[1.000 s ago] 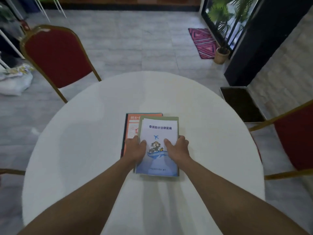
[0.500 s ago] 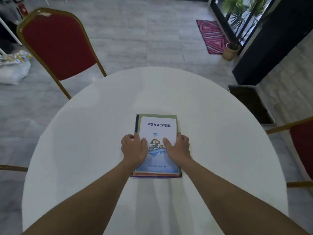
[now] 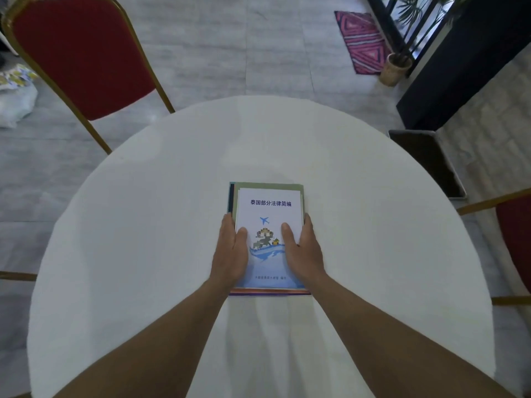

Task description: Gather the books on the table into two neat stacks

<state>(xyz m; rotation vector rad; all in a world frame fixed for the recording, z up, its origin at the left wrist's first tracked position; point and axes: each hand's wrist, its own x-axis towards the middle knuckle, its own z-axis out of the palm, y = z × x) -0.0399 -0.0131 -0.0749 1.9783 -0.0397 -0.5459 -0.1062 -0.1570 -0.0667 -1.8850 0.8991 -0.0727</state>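
Bare palms, left hand (image 3: 230,252) and right hand (image 3: 303,251), now clamp the sides of the book stack (image 3: 268,208) at the tabletop (image 3: 143,254) centre, fingers flat, the orange book earlier offset leftward now squared underneath, leaving one pile instead of two.

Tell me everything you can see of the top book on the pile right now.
The top book is a thin white paperback with a dark blue title line, a small blue plane, a pixelated animal picture and a blue wave low on the cover. It lies flat and closed, face up, on a slightly larger green book, near the middle of the white table. The left hand and right hand rest on its side edges, thumbs on the cover.
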